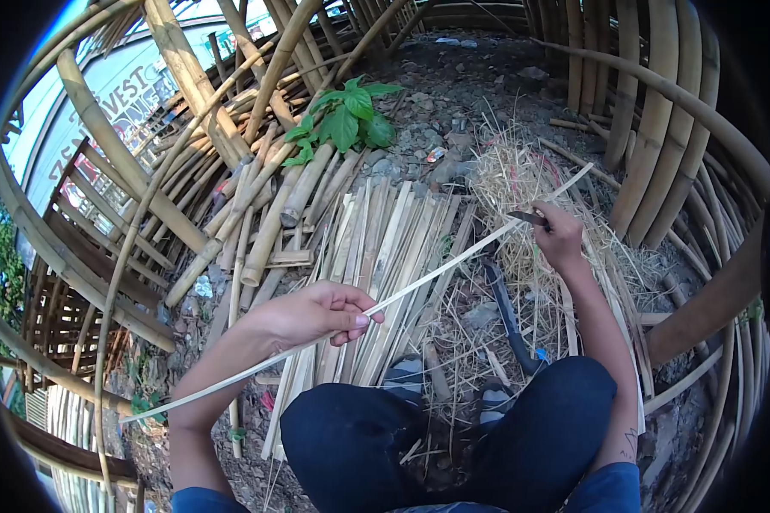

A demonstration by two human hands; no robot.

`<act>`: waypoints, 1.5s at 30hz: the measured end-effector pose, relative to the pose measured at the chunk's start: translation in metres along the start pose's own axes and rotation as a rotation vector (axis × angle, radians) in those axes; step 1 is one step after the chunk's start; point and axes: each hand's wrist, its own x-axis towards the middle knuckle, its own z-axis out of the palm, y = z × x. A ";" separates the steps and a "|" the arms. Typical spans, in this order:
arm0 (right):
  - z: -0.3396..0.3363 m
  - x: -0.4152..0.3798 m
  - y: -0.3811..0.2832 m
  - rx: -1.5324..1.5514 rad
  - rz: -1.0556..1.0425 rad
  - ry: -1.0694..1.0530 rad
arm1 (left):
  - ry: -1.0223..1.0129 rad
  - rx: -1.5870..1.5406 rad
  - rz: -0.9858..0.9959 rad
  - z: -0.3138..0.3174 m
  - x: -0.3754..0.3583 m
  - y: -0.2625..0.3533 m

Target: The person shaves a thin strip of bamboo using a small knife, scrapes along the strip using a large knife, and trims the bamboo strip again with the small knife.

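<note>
A long, pale bamboo strip (443,268) runs slantwise in front of me, from low on the left to high on the right. My left hand (338,313) is closed around it near its middle, thumb on top. Farther up, my right hand (559,232) grips a knife (529,219) with a dark blade, which lies against the strip. Most of the knife's handle is hidden in my fist. Below the strip, many split bamboo slats (376,248) lie side by side on the ground.
A heap of straw-like shavings (522,179) lies under my right hand. A dark curved bar (512,316) rests near my feet. Cut bamboo poles (269,222) are piled at left beside a leafy green plant (344,120). Upright bamboo poles (667,128) stand at right.
</note>
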 end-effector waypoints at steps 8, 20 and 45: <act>-0.012 0.010 -0.071 0.543 0.700 -0.165 | 0.316 0.045 0.121 -0.025 0.069 0.024; 0.013 -0.035 -0.130 1.045 0.863 -0.318 | 0.000 -0.644 0.133 0.013 0.130 0.000; 0.011 -0.029 -0.147 1.519 1.042 -0.743 | 0.030 -0.722 0.219 0.023 0.122 -0.036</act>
